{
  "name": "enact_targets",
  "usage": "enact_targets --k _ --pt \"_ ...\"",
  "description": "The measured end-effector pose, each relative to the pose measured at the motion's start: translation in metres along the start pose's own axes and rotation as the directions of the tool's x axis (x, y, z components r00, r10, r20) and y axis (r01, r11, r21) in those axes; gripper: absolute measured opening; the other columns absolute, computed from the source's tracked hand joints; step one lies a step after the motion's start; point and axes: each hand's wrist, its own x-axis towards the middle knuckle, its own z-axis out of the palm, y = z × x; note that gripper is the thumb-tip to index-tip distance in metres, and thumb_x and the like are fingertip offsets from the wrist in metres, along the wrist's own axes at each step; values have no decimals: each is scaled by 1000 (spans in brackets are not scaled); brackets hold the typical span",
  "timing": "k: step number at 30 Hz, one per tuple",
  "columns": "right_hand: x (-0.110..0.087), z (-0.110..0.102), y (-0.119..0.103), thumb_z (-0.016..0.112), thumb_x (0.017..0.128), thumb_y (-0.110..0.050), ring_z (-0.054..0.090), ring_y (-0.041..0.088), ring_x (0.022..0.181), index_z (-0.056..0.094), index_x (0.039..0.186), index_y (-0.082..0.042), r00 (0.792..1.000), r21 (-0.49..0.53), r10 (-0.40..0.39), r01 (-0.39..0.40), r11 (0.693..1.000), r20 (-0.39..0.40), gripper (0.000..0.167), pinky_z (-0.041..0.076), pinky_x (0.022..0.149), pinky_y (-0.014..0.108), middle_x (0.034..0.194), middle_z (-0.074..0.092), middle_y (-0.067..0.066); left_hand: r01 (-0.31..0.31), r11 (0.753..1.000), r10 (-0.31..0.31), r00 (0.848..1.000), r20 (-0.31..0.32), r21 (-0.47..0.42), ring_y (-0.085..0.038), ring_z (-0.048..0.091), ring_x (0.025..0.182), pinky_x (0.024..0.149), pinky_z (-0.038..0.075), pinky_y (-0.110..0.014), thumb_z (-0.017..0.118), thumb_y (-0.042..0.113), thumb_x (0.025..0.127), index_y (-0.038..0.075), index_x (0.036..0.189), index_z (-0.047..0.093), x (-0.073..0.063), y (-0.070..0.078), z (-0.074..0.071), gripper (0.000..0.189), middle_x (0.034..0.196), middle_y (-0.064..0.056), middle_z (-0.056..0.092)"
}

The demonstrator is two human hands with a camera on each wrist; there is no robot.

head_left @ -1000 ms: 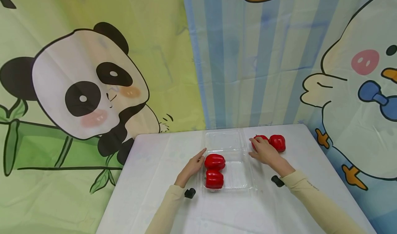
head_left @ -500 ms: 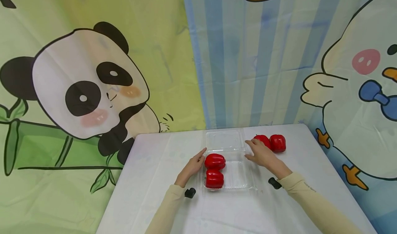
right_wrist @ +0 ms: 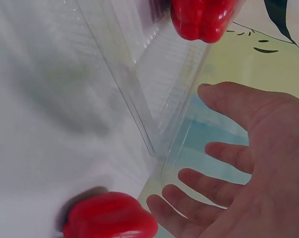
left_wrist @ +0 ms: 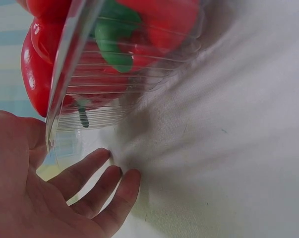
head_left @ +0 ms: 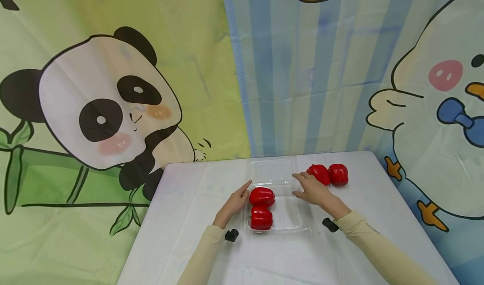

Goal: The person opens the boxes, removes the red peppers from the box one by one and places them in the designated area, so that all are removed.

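Right, judging by this layout you're partway through loading the clear container (head_left: 289, 213): two in, two out. At its left side, your left hand (head_left: 235, 202) has its fingers loosely extended, right up by the rim; whether a fingertip actually touches, these views won't settle. Just inside that left wall lie the far pepper (head_left: 262, 197) and the near pepper (head_left: 261, 218), both red, both between your hands. Behind the container, its lid (head_left: 274, 170) lies folded back. Over the container's right edge hangs your right hand (head_left: 314, 192), fingers spread, gripping nothing. And beyond the container's back right corner, the third pepper (head_left: 319, 173) lies just past that hand, with the fourth pepper (head_left: 338, 174) right beside it, farther from the container. Your next move likely calls for reaching out to the third pepper, closing round it and lowering it into the container's right part, while your left hand steadies the rim.
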Motion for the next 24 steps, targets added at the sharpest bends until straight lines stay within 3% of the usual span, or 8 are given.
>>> enact_targets --k 16,24 --pt "4 12 -15 76 88 -32 52 43 130 47 149 -11 997 -2 -34 34 999 70 71 54 95 56 147 50 22 -10 1000 10 1000 -5 -2 -31 61 120 105 49 -54 39 28 108 28 157 36 0 -1 1 49 132 -15 64" --pt "5 14 -26 76 89 -33 55 38 127 49 148 -13 997 -16 -56 57 998 54 68 54 97 55 144 53 20 -15 1000 15 1000 -4 -1 -28 61 111 102 50 -52 40 27 108 28 157 37 1 -3 0 49 127 -13 65"
